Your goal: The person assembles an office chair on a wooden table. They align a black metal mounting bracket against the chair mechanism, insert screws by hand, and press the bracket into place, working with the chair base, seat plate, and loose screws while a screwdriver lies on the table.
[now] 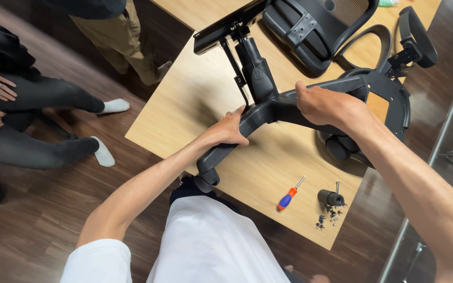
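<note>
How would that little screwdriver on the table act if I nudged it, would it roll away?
The screwdriver would probably roll: its handle looks rounded and it lies flat on the smooth wooden table, near the edge. It looks small and light, so a slight push should move it. Its thin shaft seems stiff, unlikely to bend.

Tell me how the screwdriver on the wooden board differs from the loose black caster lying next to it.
The screwdriver is long and slim, while the caster is short and stubby. The screwdriver has a bright orange and blue handle, while the caster is all black apart from its metal stem. The screwdriver lies nearer the left hand; the caster lies further right, beside a scatter of small screws. Both rest untouched on the wooden board, and each ends in a thin metal shaft.
</note>
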